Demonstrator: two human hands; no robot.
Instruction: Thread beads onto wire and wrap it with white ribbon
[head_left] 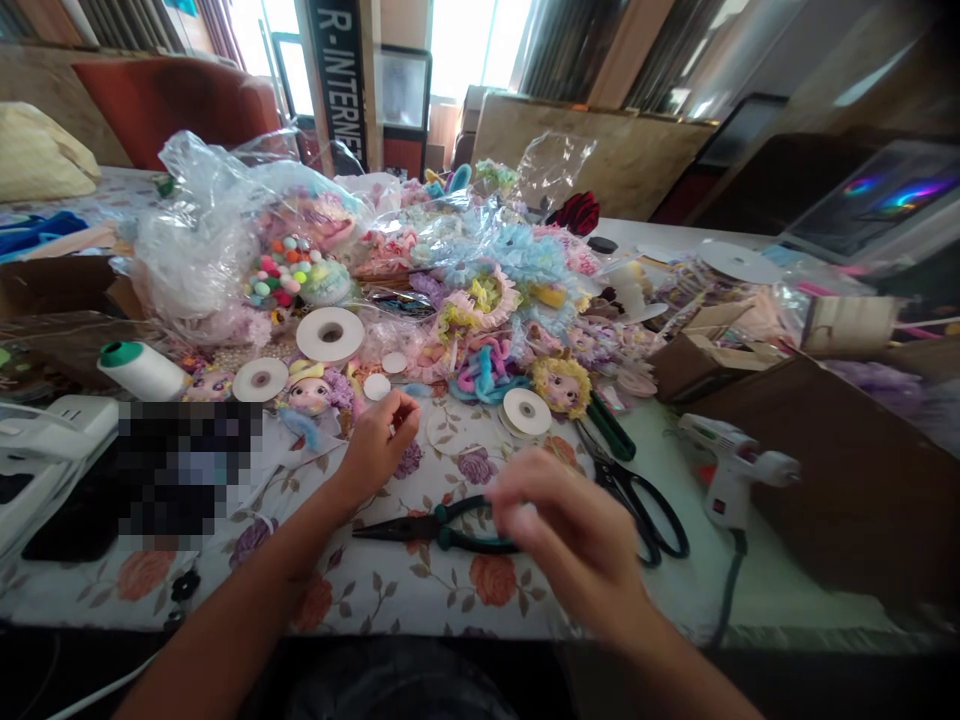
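Observation:
My left hand rests on the flowered tablecloth with its fingers curled together in a pinch; what they hold is too small to name. My right hand hovers blurred above the green-handled pliers, which lie flat on the cloth; its fingers are smeared by motion. Black scissors lie just right of that hand. Small doll heads and white ribbon spools lie just beyond both hands.
A heap of plastic bags with colourful craft trims fills the table's middle. A white glue gun and cardboard boxes stand at the right. A thread cone and a white power strip sit left.

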